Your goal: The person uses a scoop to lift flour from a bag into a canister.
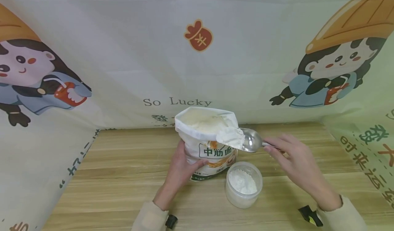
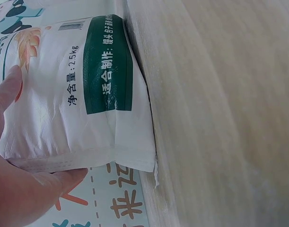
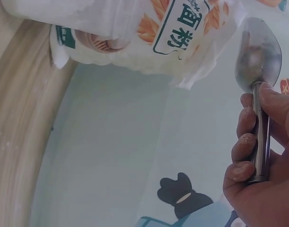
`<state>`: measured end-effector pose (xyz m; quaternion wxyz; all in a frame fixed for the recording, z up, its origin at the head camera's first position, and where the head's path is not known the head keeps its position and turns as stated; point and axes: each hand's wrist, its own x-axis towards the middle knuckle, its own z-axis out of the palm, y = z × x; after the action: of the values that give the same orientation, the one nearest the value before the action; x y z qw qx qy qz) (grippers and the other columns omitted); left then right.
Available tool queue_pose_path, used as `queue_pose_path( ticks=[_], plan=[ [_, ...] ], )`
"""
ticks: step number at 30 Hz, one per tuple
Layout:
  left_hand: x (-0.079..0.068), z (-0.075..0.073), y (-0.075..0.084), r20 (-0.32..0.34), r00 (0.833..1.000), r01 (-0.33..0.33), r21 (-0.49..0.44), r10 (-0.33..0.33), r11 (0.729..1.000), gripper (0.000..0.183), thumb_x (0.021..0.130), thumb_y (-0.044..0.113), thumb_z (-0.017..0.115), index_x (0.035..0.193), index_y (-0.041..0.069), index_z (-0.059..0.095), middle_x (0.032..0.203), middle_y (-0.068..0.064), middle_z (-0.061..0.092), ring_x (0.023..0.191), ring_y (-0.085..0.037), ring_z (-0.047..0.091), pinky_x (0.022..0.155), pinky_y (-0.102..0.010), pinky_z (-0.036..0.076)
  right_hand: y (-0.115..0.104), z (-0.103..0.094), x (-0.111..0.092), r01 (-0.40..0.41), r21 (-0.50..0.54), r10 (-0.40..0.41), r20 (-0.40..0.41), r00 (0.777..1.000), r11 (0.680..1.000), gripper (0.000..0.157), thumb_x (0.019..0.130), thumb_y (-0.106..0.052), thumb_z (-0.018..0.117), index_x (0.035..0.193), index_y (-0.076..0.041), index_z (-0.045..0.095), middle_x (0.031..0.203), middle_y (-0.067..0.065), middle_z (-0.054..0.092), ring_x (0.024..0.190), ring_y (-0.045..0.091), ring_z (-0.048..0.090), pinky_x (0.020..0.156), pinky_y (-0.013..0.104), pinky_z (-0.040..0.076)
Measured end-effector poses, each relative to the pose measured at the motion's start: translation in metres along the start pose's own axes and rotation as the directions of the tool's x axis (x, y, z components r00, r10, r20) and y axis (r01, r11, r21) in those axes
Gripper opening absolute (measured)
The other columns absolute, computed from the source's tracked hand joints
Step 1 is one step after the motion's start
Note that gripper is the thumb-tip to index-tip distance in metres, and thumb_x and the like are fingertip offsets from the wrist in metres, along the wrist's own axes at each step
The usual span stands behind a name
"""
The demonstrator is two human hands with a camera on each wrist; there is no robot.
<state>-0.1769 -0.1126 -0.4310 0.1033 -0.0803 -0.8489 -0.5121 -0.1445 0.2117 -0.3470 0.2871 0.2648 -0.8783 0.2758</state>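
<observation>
A white paper bag of flour (image 1: 207, 145), open at the top and full of pale flour, stands on the table. My left hand (image 1: 182, 167) grips its lower left side, thumb across the printed front; the left wrist view shows that thumb and the bag's green-banded base. My right hand (image 1: 292, 159) holds a metal scoop (image 1: 253, 140) by its handle, fingers wrapped round it in the right wrist view. White flour heaps at the scoop's front, beside the bag's right rim. Below the scoop sits a round clear plastic tub (image 1: 244, 199) with white flour inside.
The wood-grain table (image 1: 123, 176) runs back to a printed cloth backdrop (image 1: 138, 53) with cartoon figures and lettering. More printed cloth rises along the left and right edges. Black straps show near both sleeves.
</observation>
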Motion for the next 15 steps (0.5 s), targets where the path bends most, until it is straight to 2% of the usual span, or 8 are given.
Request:
queue_pose_path(
  ticks=[3, 8, 15],
  plan=[
    [0.000, 0.000, -0.001, 0.001, 1.000, -0.001, -0.003, 0.001, 1.000, 0.099, 0.077, 0.020, 0.093, 0.154, 0.004, 0.033, 0.145, -0.019, 0.054, 0.136, -0.039, 0.051, 0.117, -0.056, 0.038, 0.003, -0.001, -0.005, 0.014, 0.008, -0.014, -0.001, 1.000, 1.000, 0.029, 0.085, -0.003, 0.080, 0.114, -0.010, 0.079, 0.094, -0.006, 0.070, 0.079, 0.005, 0.054, 0.061, 0.026, 0.054],
    [0.000, 0.001, 0.000, 0.002, 1.000, 0.005, -0.010, -0.005, 1.000, 0.100, 0.077, 0.020, 0.093, 0.155, 0.005, 0.033, 0.146, -0.019, 0.054, 0.137, -0.038, 0.050, 0.118, -0.056, 0.037, 0.008, -0.003, -0.012, 0.044, 0.029, -0.044, -0.004, 0.999, 0.999, 0.029, 0.084, -0.002, 0.080, 0.112, -0.009, 0.080, 0.090, -0.009, 0.067, 0.079, 0.004, 0.054, 0.064, 0.017, 0.050],
    [0.000, 0.001, 0.000, 0.002, 1.000, -0.002, 0.003, 0.002, 1.000, 0.100, 0.077, 0.021, 0.093, 0.155, 0.005, 0.032, 0.146, -0.018, 0.054, 0.137, -0.037, 0.050, 0.118, -0.054, 0.037, 0.011, -0.009, -0.021, 0.031, 0.054, -0.032, 0.012, 0.999, 0.998, 0.029, 0.084, 0.001, 0.080, 0.111, -0.008, 0.079, 0.094, -0.006, 0.070, 0.082, 0.004, 0.057, 0.066, 0.012, 0.051]
  ],
)
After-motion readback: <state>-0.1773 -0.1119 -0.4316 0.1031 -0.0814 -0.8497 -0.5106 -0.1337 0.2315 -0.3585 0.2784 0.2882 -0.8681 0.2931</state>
